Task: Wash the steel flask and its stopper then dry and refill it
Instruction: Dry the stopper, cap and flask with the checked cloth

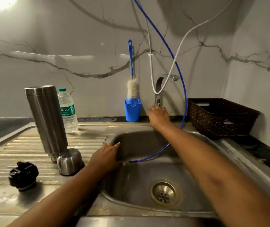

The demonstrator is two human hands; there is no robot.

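The steel flask (46, 120) stands upside down on the ribbed drainboard (3, 154), mouth down. Its steel cup lid (70, 161) sits inverted just right of the flask's mouth. The black stopper (23, 176) lies nearer me on the left of the drainboard. My left hand (107, 158) rests on the sink's left rim with its fingers over the edge. At the back, my right hand (158, 116) reaches to the base of the tap (159, 89), its fingers curled round the tap's lower part. No water is seen running.
A plastic water bottle (67, 110) stands behind the flask. A blue cup (132, 110) holds a bottle brush (132, 86). A blue hose (177, 66) and a white hose (172, 66) hang into the sink basin (147, 161). A brown woven basket (219, 117) sits at right.
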